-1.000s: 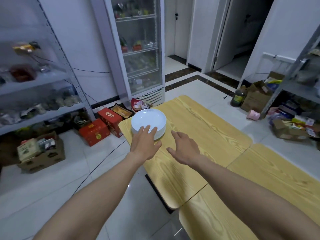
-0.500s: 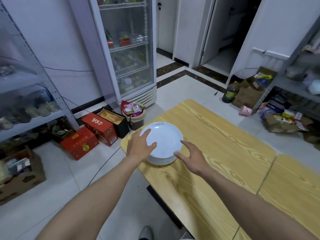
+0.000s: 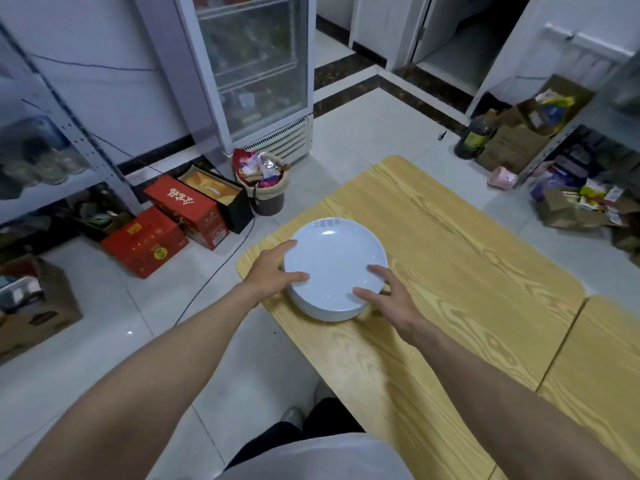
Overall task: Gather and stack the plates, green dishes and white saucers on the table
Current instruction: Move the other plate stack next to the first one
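Now: hands on plate stack (image 3: 334, 268).
Left hand (image 3: 272, 271) and right hand (image 3: 386, 301) clasp its opposite rims, thumbs on top; table (image 3: 467, 271) edge just beside it, so an uneven lift could spill plates.

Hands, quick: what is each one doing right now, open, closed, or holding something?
Left hand: grips the left rim of the plate stack.
Right hand: grips the stack's right rim.
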Motion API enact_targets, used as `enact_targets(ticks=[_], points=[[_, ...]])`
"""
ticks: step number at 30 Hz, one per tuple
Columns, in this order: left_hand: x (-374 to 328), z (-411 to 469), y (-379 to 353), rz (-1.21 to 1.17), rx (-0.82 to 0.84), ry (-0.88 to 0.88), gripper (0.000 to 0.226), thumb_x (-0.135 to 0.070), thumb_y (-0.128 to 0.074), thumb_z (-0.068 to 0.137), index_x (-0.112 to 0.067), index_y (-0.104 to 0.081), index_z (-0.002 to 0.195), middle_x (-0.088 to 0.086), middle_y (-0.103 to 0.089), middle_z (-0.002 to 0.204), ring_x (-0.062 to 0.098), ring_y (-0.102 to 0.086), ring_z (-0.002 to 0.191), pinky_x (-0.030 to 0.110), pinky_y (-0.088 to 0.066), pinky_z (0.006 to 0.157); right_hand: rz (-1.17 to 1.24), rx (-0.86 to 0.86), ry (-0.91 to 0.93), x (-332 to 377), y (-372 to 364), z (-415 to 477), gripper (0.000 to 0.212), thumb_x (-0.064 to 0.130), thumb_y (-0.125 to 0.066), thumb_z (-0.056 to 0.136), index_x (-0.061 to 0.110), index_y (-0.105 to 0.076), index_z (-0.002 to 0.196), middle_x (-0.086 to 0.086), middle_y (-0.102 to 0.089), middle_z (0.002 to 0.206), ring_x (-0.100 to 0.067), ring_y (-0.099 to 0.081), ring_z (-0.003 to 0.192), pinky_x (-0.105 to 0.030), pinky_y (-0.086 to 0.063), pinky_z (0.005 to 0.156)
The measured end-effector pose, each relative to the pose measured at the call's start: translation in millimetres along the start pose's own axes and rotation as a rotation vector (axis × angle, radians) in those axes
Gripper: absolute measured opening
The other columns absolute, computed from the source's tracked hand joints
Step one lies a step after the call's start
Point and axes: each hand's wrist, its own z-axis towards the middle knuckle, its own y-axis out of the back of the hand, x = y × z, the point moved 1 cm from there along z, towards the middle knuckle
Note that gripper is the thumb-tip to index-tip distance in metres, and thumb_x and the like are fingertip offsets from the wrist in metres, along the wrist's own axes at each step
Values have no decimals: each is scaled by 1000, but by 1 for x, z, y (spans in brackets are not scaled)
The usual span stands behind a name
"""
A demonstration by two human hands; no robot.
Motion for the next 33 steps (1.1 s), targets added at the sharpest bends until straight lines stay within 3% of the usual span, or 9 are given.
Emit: enact_targets(ticks=[3,7,10,14,17,20,24,29,33], points=[[9,5,-9,-136,70,0,84,-24,-88,70,-37,-46,142,-18,-48,137,11,-50,125,32,-49,99,33,-17,40,-10,-5,8,62,23,-88,73,39,-57,124,8,-48,138,-16,-61,111,-23,-56,72],[17,7,-24,-238,20,-29,79,-29,-88,60,-47,-49,126,-33,-47,126,-4,-50,115,17,-49,82,4,-88,89,-16,-11,21,65,25,-91,68,34,-59,124,8,-48,140,-15,-52,125,-38,-51,99],[20,8,-28,-221,1,-59,73,-32,-88,58,-49,-52,119,-43,-44,122,-12,-47,114,21,-49,88,-26,-157,129,-20,-17,24,65,22,-93,64,27,-62,121,8,-52,135,-8,-49,124,-27,-44,102],[22,3,-28,-206,-17,-103,73,-35,-89,56,-45,-54,118,-38,-46,125,3,-48,122,35,-51,98,-2,-205,138,-22,-17,20,61,19,-96,59,25,-67,113,17,-58,123,13,-51,110,-15,-43,90],[17,-6,-28,-205,-18,-144,71,-37,-88,55,-43,-55,118,-36,-48,122,7,-51,119,39,-53,95,16,-228,154,-20,-15,8,58,18,-97,58,24,-68,108,13,-60,122,1,-53,115,-22,-47,94],[1,-20,-26,-197,-10,-195,67,-43,-87,54,-44,-58,114,-21,-51,128,11,-50,121,39,-53,96,25,-279,182,-13,-7,-10,55,19,-97,56,26,-68,103,10,-61,122,-9,-54,116,-29,-49,94],[-26,-46,-29,-187,36,-263,67,-46,-85,55,-42,-58,115,-6,-49,134,15,-47,126,43,-50,99,14,-336,222,-3,10,-47,54,22,-97,55,32,-68,100,12,-60,123,1,-53,113,-15,-44,86],[-61,-71,-50,-184,123,-332,66,-42,-87,57,-42,-59,117,-11,-51,135,14,-50,125,45,-52,96,21,-431,221,5,44,-100,55,25,-98,54,31,-69,101,10,-61,123,-4,-55,115,-20,-46,89],[-93,-90,-84,-180,223,-379,67,-39,-88,55,-39,-61,116,-13,-53,132,12,-55,116,41,-55,90,61,-537,188,-5,76,-152,53,26,-98,54,30,-70,99,20,-63,115,8,-54,107,-15,-45,83]])
